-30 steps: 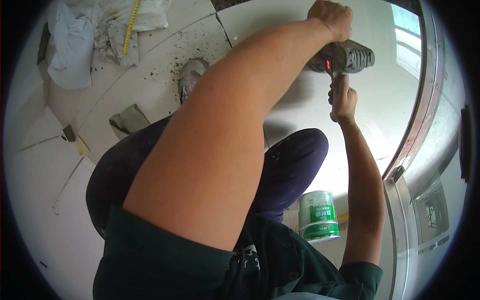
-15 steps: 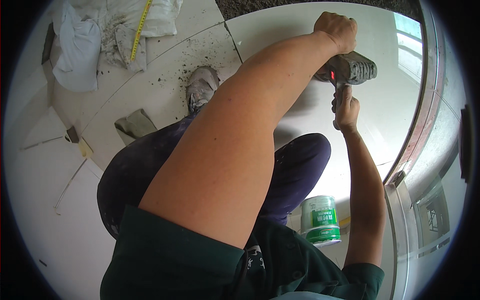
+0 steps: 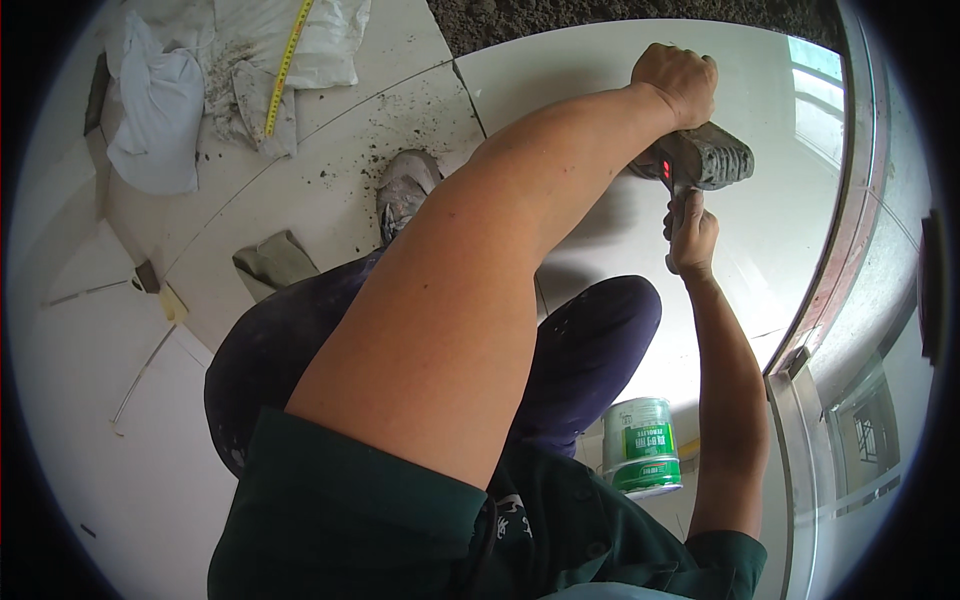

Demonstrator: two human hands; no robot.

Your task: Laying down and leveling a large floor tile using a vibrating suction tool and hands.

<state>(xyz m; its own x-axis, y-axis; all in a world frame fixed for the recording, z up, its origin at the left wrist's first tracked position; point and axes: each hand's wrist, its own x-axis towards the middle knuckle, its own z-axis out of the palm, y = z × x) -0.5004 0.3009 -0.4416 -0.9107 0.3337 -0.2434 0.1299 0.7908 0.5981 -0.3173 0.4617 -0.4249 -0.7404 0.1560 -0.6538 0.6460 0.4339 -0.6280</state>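
Observation:
A dusty grey tile vibrator [image 3: 715, 160] with a ribbed block and a small red lit display is held against a large pale glossy floor tile [image 3: 540, 60]. At its far side my left hand [image 3: 676, 82] is closed in a fist on it; the part it grips is hidden beneath the fingers. My right hand [image 3: 692, 235] wraps round the tool's near handle, thumb lying along it. My left forearm hides part of the tool's underside. Both bare arms come from dark green sleeves, and my knees are bent beneath them.
Dark soil [image 3: 620, 18] borders the tile's far edge. A metal door track [image 3: 845, 230] runs along the right. Beside my right arm stands a green and white can [image 3: 642, 445]. White sacks [image 3: 155, 120], a yellow tape measure [image 3: 288, 68], a grey cloth [image 3: 275, 262] and crumbs lie left.
The view has tilted slightly, so the floor sits lower and more soil shows at the top. Both hands keep their hold on the tile vibrator.

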